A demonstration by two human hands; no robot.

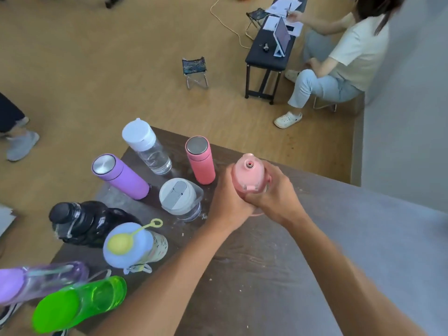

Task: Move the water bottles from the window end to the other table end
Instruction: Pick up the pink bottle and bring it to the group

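Both hands, left [228, 192] and right [274, 190], clasped pink bottle [248, 174] | right of coral flask [200, 160] | advice: keep upright, set down clear of neighbours.

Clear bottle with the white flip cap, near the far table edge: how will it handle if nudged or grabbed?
The clear bottle is tall and narrow, so probably tippy if pushed high. It looks empty, so likely light. It stands near the table edge; a shove could send it off.
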